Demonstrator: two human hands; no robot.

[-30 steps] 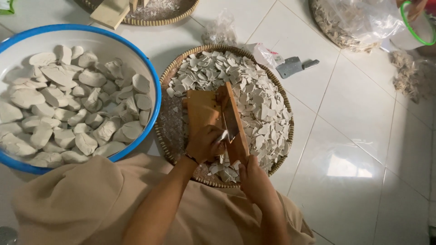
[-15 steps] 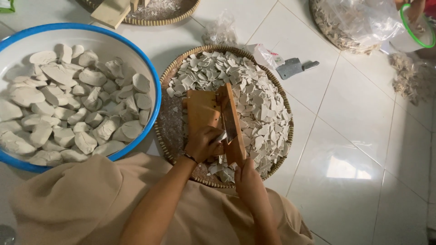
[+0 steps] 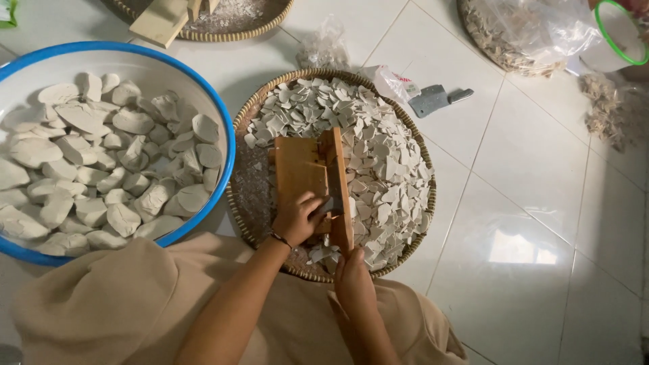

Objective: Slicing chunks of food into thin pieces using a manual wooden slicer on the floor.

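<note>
Woven tray [image 3: 260, 115] of pale slices [image 3: 385, 162]; both grips closed on wooden slicer [image 3: 314, 179].

A small crumpled clear plastic packet [image 3: 392, 82] with a red-and-white label lies on the floor, just above the centre of the frame. At upper right sits a large clear plastic bag [image 3: 534, 30] of pale shreds.

Left hand [image 3: 295, 217] on wooden slicer [image 3: 312, 177], right hand [image 3: 353, 278] at its end, woven tray [image 3: 251, 122] of slices
</note>
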